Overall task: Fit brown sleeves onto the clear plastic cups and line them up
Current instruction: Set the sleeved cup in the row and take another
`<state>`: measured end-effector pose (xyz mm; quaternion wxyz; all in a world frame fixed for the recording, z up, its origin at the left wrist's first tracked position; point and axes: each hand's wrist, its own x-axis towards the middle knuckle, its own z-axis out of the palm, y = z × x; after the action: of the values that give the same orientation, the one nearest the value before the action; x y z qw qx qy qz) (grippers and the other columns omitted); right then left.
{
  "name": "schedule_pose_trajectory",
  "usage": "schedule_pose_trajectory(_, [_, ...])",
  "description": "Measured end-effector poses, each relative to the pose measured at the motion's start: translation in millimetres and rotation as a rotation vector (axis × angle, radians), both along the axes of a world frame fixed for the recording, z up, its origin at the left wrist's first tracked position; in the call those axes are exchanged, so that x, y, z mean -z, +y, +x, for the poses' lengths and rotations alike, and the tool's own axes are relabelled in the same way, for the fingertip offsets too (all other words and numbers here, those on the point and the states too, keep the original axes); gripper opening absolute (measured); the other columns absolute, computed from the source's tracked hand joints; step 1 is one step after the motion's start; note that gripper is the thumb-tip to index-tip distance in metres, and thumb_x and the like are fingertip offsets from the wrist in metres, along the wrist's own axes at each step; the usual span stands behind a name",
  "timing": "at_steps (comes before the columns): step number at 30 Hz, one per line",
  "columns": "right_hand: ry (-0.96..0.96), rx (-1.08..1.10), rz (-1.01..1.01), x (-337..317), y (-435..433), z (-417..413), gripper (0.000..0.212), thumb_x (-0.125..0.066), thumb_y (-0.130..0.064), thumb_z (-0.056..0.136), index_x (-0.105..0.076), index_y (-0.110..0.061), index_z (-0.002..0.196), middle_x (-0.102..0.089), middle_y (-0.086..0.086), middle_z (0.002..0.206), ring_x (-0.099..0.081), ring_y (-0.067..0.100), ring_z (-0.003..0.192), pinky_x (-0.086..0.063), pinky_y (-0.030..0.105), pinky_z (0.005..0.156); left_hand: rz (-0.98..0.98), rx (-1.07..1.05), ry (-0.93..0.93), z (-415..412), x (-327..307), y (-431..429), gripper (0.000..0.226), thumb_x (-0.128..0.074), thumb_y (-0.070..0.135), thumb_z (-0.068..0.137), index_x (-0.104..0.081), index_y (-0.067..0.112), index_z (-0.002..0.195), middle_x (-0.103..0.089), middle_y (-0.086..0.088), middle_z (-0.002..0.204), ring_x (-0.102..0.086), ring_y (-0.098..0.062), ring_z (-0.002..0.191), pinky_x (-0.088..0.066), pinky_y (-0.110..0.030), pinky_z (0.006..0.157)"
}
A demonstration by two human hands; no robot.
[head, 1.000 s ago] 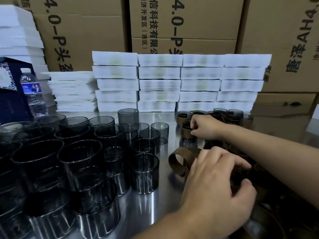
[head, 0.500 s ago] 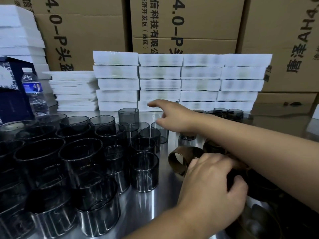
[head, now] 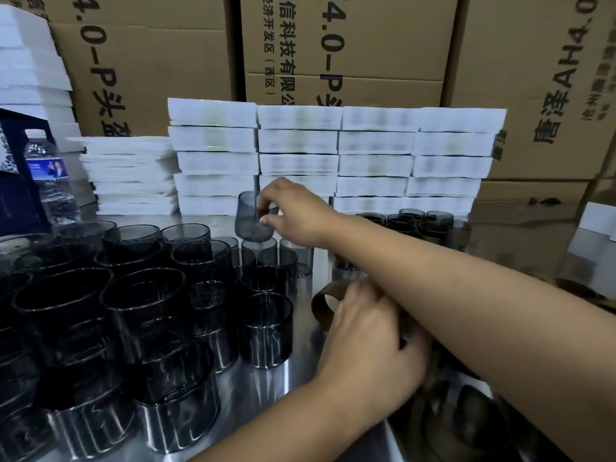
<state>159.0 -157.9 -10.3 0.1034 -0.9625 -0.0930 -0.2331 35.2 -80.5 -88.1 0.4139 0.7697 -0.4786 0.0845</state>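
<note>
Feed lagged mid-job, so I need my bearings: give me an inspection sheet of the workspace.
Surface: shiny metal table, crowded.
Job's things: bare cups massed left; sleeved cups lined up back right; loose sleeves near right.
Clutter: water bottle, dark blue box, far left.
Grippers: right hand pinches a lifted cup, tilted; left hand holds a brown sleeve.
Cables: nothing seen.
Surroundings: white foam stacks, cardboard cartons behind.
</note>
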Motion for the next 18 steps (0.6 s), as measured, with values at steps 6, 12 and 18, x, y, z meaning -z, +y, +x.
schedule_pose_trajectory(6, [-0.133, 0.046, 0.482, -19, -43, -72, 0.003, -0.055, -0.022, 0.094, -0.055, -0.021, 0.092, -0.063, -0.001, 0.099, -0.059, 0.022, 0.098, -0.044, 0.029, 0.077, -0.152, -0.062, 0.068, 13, 10, -8, 0.047, -0.058, 0.023, 0.088, -0.045, 0.03, 0.132, -0.043, 0.016, 0.125, -0.032, -0.004, 0.128, -0.026, -0.021, 0.108])
schedule_pose_trajectory(12, [-0.1, -0.077, 1.053, -1, -85, -140, 0.013, -0.051, -0.003, 0.094, -0.059, -0.012, 0.087, -0.065, 0.003, 0.091, -0.066, 0.019, 0.09, -0.056, 0.028, 0.082, -0.375, -0.111, 0.27, 22, 12, -12, 0.06, -0.064, 0.02, 0.083, -0.026, 0.053, 0.115, -0.033, 0.034, 0.115, -0.029, 0.007, 0.115, -0.024, -0.017, 0.099])
schedule_pose_trajectory(18, [0.059, -0.243, 1.332, 20, -99, -166, 0.018, -0.049, 0.002, 0.083, -0.059, 0.004, 0.098, -0.069, 0.009, 0.084, -0.068, 0.019, 0.079, -0.054, 0.027, 0.071, -0.534, -0.018, 0.456, 23, 8, -11, 0.053, -0.065, 0.045, 0.072, -0.04, 0.055, 0.118, -0.056, 0.032, 0.116, -0.053, -0.001, 0.117, -0.048, -0.046, 0.099])
